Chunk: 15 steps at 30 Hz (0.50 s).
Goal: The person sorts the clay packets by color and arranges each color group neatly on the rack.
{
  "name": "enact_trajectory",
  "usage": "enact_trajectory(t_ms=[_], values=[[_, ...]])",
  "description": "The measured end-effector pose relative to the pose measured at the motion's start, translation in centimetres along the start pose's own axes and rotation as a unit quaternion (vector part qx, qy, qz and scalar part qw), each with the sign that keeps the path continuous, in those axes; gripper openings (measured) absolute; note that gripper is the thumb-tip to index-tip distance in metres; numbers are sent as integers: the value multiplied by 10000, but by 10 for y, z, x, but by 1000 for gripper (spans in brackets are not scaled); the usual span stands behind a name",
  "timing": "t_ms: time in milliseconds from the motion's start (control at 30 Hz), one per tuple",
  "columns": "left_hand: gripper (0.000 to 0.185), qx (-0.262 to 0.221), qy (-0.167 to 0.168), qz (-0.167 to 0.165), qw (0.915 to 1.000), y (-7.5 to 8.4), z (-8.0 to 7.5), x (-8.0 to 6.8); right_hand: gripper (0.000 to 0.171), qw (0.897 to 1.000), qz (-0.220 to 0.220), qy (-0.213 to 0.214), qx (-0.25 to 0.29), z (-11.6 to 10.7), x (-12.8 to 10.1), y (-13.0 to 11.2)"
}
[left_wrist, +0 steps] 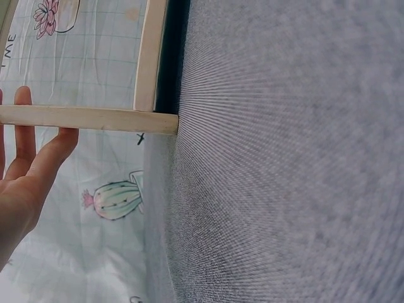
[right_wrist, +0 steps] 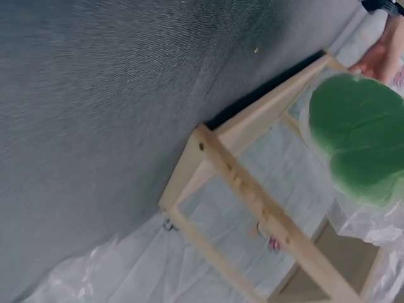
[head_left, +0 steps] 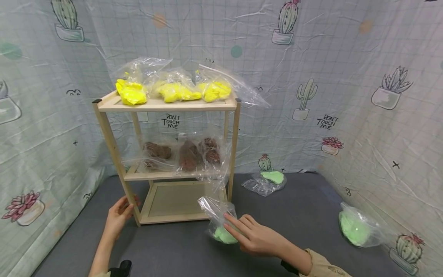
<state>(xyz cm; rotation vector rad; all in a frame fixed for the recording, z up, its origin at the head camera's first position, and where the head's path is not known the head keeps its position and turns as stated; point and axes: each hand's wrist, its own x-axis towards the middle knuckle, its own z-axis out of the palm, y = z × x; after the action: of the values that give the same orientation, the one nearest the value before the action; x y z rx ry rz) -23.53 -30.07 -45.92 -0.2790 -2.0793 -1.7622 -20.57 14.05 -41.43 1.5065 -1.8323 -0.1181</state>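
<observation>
My left hand [head_left: 117, 217] holds the front left post of a small wooden shelf [head_left: 166, 221] near its foot; in the left wrist view the thumb and fingers lie on either side of that post [left_wrist: 107, 118]. In front of the shelf's lower right corner, my right hand [head_left: 257, 237] holds a clear plastic bag with a soft light-green lump [head_left: 223, 235] inside. That bag [right_wrist: 360, 136] appears large in the right wrist view, where the holding fingers are out of sight. Bare board shows on the shelf's bottom tier [head_left: 176, 200].
Bagged yellow lumps [head_left: 178, 92] line the top tier, and bagged brown lumps [head_left: 188, 156] the middle one. One green bag [head_left: 273, 177] lies behind right of the shelf, another [head_left: 354, 229] at the far right. Printed cloth [head_left: 207, 30] surrounds the grey table [head_left: 294, 215].
</observation>
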Motion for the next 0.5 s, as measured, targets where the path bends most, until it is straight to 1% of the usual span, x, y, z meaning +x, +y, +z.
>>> enact_trajectory(t_ms=[67,167,200,267,333,400,467,500], values=[[28,104,16,-8,9999,0,0,0,48,9998,-129,-35,-144,6,7,0],[29,7,-30,26,10000,1,0,-1,56,9988,-259,-106,-404,17,18,2],[29,99,-42,2,9999,2,0,-1,58,9981,-294,-139,-518,21,22,3],[29,-23,-88,46,9999,2,0,-1,54,9964,-339,-166,-764,30,29,5],[29,-124,-109,72,9998,2,0,-1,43,9943,-352,-105,-999,40,37,6],[28,-149,-91,64,9998,3,1,0,36,9923,-294,-43,-1200,50,45,8],[28,-114,-65,32,9999,3,1,0,37,9931,-100,-71,-1164,61,53,9],[28,-100,-59,15,9999,3,1,0,38,9940,38,-163,-1077,66,56,9]])
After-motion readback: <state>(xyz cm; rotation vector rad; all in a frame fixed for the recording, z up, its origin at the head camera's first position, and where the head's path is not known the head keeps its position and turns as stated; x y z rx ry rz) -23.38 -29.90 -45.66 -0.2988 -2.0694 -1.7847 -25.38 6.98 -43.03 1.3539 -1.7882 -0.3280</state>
